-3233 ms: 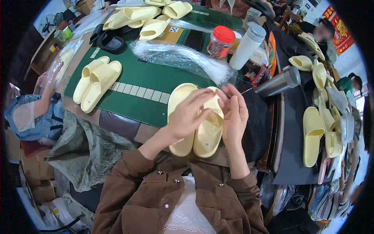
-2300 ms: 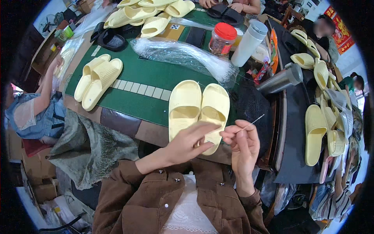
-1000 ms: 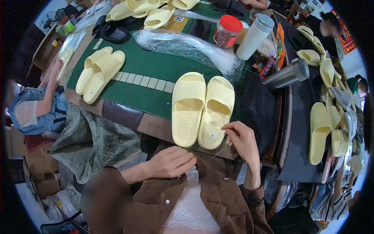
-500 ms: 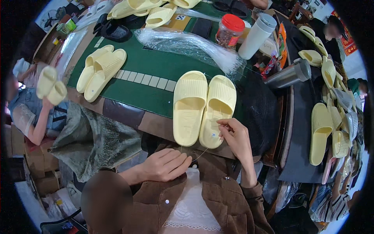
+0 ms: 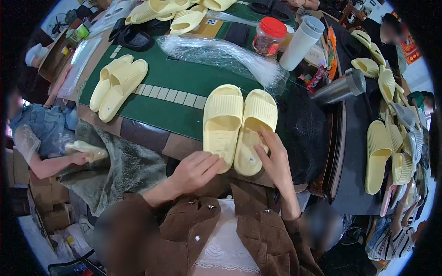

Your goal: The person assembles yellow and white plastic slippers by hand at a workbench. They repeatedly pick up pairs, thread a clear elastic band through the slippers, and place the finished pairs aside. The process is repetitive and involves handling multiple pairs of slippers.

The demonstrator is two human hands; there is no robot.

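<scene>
A pair of pale yellow slippers lies side by side at the table's near edge, toes pointing away: the left slipper [image 5: 223, 110] and the right slipper [image 5: 260, 110]. My left hand [image 5: 193, 171] is at the left slipper's heel, its fingers curled together; what they pinch, if anything, is hidden. Over the right slipper's footbed hovers my right hand [image 5: 275, 158], thumb and fingers apart, with nothing visible in it. A small round sticker [image 5: 251, 160] marks that slipper's heel. Beyond the slippers lies a bundle of thin clear plastic strands [image 5: 221, 55].
Another yellow slipper pair [image 5: 119, 85] lies left on the green mat [image 5: 179, 122]. A red-lidded jar [image 5: 270, 37], white tumbler [image 5: 301, 43] and steel cup [image 5: 338, 87] stand back right. More slippers [image 5: 380, 154] line the right table. A co-worker's hand [image 5: 83, 158] holds a slipper at left.
My left hand has risen to the left slipper's heel. My right fingers have spread, and the thin strand near the heels no longer shows. The co-worker's hand at left has lowered its slippers.
</scene>
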